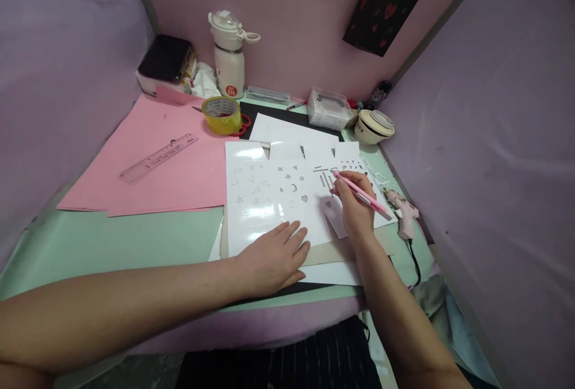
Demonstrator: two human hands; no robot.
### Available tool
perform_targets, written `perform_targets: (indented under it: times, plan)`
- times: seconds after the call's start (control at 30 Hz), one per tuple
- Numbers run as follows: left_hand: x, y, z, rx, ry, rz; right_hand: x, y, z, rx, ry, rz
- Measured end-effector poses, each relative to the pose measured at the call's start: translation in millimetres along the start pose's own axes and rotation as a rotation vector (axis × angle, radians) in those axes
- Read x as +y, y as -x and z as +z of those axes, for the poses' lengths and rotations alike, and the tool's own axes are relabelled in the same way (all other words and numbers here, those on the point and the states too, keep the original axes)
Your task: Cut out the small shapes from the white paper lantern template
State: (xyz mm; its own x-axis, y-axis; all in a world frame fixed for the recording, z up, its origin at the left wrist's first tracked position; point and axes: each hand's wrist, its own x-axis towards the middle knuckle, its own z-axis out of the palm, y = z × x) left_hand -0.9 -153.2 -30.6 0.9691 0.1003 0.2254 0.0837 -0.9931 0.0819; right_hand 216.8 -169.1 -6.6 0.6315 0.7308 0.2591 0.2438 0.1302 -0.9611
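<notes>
A white sheet [287, 221] lies across the middle of the table, with rows of small outlined or cut-out shapes: stars, triangles, hearts, a crescent and narrow bars. My left hand [274, 257] rests flat on its lower edge, fingers stretched out and holding nothing. In my right hand [358, 206] is a slim pink pen [362, 195], gripped between thumb and fingers. Its tip is over the right part of the sheet near the narrow bars; whether it touches the paper is hard to see. A loose white flap [335, 218] with a heart shape lies beside my right hand.
Pink sheets [179, 188] with a clear ruler [157, 158] lie to the left. Behind are yellow tape [221, 115], red-handled scissors [245, 125], a white bottle [229, 68] and a clear box [329, 108]. At right are a bowl [372, 128] and a corded glue gun [405, 214].
</notes>
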Motion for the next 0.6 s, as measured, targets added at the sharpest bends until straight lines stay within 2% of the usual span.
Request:
perform_targets:
  times: [0.13,0.33,0.53,0.6]
  plan:
    - [5.0,1.5,-2.0,-0.003,-0.025,0.000,6.3,7.5,-7.4,-0.067,-0.019,0.093]
    - [10.7,3.1,-4.3,-0.042,-0.060,-0.002,2.7,20.2,-7.6,-0.118,0.056,0.148]
    - [13.6,3.8,-5.6,-0.069,-0.075,-0.002,-7.4,24.3,-3.5,-0.183,0.079,0.164]
    - [13.8,3.1,-6.2,-0.075,-0.077,-0.007,-7.2,23.9,-1.0,-0.170,0.102,0.116]
